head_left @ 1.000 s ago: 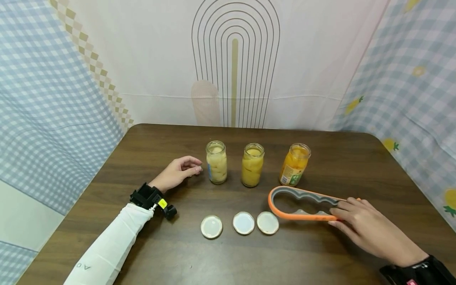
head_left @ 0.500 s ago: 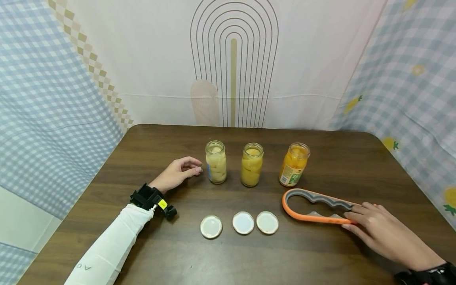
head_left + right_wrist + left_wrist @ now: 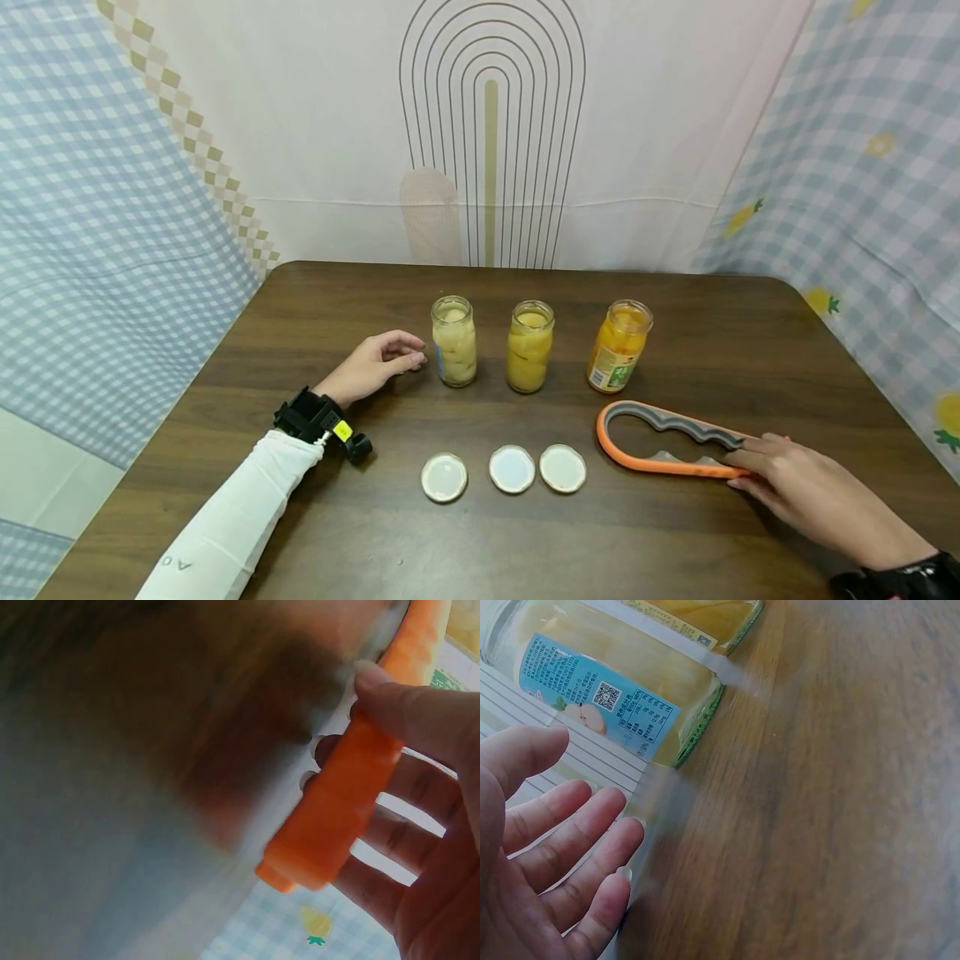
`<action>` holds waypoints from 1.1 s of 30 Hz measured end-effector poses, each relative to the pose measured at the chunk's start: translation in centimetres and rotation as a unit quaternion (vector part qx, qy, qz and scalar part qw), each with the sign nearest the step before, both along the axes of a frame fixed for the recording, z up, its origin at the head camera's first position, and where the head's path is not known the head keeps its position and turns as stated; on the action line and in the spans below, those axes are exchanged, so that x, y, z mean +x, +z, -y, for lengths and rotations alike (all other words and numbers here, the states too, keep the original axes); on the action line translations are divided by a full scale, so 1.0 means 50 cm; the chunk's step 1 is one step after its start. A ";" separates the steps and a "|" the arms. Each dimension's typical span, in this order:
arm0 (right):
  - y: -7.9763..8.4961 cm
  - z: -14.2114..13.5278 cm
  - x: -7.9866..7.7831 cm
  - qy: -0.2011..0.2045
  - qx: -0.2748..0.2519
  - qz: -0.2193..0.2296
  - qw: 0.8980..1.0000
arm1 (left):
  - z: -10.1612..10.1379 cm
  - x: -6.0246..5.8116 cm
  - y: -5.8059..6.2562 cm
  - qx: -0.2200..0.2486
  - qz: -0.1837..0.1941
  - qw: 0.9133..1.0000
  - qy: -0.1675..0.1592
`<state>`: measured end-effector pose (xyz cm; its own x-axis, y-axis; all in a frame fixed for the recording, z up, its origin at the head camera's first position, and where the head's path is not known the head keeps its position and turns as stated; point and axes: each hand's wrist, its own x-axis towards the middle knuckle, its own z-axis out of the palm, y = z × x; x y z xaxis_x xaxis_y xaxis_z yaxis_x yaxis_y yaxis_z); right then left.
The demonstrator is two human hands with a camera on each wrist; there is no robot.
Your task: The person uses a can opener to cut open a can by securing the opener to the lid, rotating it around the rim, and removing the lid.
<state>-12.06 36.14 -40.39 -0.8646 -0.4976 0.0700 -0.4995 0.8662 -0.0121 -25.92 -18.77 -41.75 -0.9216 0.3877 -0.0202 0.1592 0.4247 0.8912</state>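
My right hand [image 3: 810, 496] grips the handle end of an orange and grey jar opener [image 3: 660, 467], lying at the table's right. In the right wrist view its orange handle [image 3: 337, 802] sits between thumb and fingers. My left hand [image 3: 371, 364] rests on the table, fingers loosely bent and holding nothing, just left of a lidless jar of pale fruit [image 3: 456, 348]. The left wrist view shows this jar's blue label [image 3: 592, 697] with an apple picture. To its right stand a lidless jar of yellow fruit [image 3: 529, 354] and a lidless jar of orange fruit [image 3: 618, 350].
Three round lids lie in front of the jars: a left lid [image 3: 443, 477], a middle lid [image 3: 512, 469] and a right lid [image 3: 562, 468], the last two nearly side by side. Behind the brown table [image 3: 360, 533] hangs a pale patterned cloth [image 3: 322, 125].
My right hand has drawn the jar opener to the right and slightly nearer, away from the lids, and now barely moves. My left hand, the jars and the lids stay put.
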 end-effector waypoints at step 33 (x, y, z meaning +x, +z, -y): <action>0.044 0.159 -0.032 0.142 -0.091 -0.168 0.971 | 0.002 0.006 0.021 -0.046 -0.088 0.994 0.033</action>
